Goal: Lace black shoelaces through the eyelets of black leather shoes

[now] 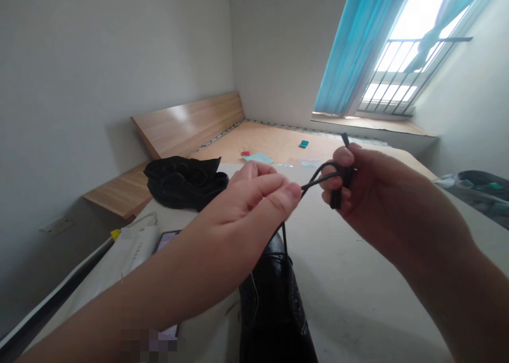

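Observation:
A black leather shoe (272,294) stands on the white tabletop in front of me, its lower part running out of the picture. Thin black shoelace (284,238) rises from its front up to my hands. My left hand (254,214) is above the shoe, thumb and fingers pinched on the lace. To the right, my right hand (377,193) is closed around a loop of the same lace and a dark folded bundle, whose ends stick out above and below the fingers. Between the two hands the strands cross. Where the left fingers meet the lace is partly hidden.
A crumpled black item (183,182) lies on the table behind my left hand. A phone (167,240) and a white power strip (137,251) are at the left. Beyond is a bed board (278,135) with small coloured pieces; a dark bin-like container (481,188) stands right.

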`<action>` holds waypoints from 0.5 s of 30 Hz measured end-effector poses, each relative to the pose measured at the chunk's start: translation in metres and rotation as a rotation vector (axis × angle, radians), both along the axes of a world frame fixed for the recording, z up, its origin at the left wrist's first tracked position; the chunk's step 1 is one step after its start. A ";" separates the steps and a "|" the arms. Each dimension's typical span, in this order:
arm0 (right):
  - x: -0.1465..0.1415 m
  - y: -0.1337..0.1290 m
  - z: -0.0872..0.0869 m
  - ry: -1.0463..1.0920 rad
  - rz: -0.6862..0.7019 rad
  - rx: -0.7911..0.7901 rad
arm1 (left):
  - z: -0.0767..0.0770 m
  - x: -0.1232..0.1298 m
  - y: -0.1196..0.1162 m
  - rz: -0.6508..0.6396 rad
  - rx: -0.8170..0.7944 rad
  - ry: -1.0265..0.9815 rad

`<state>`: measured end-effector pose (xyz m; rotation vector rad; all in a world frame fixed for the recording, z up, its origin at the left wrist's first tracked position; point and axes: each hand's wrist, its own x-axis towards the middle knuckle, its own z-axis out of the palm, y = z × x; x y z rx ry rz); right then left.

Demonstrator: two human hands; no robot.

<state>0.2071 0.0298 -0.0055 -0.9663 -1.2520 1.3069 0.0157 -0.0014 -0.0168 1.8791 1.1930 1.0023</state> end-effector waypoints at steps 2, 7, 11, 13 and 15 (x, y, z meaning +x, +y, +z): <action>0.007 0.008 -0.001 0.008 -0.054 -0.026 | 0.002 -0.003 0.004 0.030 -0.080 -0.101; 0.019 0.023 -0.008 0.058 -0.046 -0.053 | 0.007 -0.003 0.010 -0.213 -0.348 -0.417; 0.023 0.029 -0.011 0.086 -0.062 -0.057 | 0.007 -0.003 0.008 -0.186 -0.411 -0.474; 0.029 0.030 -0.013 0.139 -0.051 -0.125 | 0.006 -0.008 0.006 -0.168 -0.432 -0.529; 0.040 0.031 -0.018 0.143 -0.057 -0.156 | 0.004 -0.018 0.004 -0.165 -0.435 -0.654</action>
